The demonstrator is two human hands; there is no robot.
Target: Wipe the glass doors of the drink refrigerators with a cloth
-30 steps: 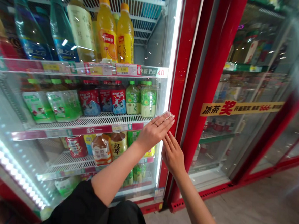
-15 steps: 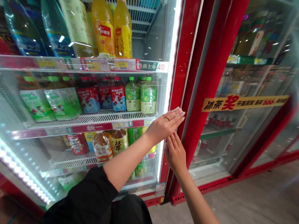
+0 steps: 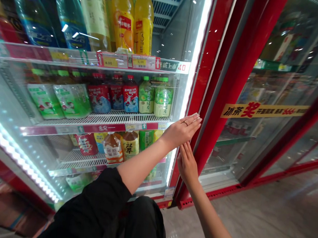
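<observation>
My left hand (image 3: 182, 130), with a ring on one finger, lies against the red frame of the drinks fridge door (image 3: 200, 78). Its fingers are stretched out close together; a pale patch shows by the fingertips, too small to make out. Just below, my right hand (image 3: 188, 164) rests on the same frame with straight fingers pointing up, its fingertips close under the left palm. Behind the glass beside my hands stand green tea bottles (image 3: 163, 101) and red-labelled bottles (image 3: 130, 97) on a wire shelf (image 3: 105, 117).
Orange juice bottles (image 3: 143, 28) and large blue-labelled bottles (image 3: 70, 31) fill the upper shelf. Brown tea bottles (image 3: 113, 148) stand lower. To the right is another glass door with a yellow banner (image 3: 267, 111). My knee (image 3: 146, 218) is below, over grey floor (image 3: 249, 225).
The view has shifted, so the shelves and banner appear further right and the shelves slightly higher. Both hands stay at nearly the same place on the frame, fingers still stretched.
</observation>
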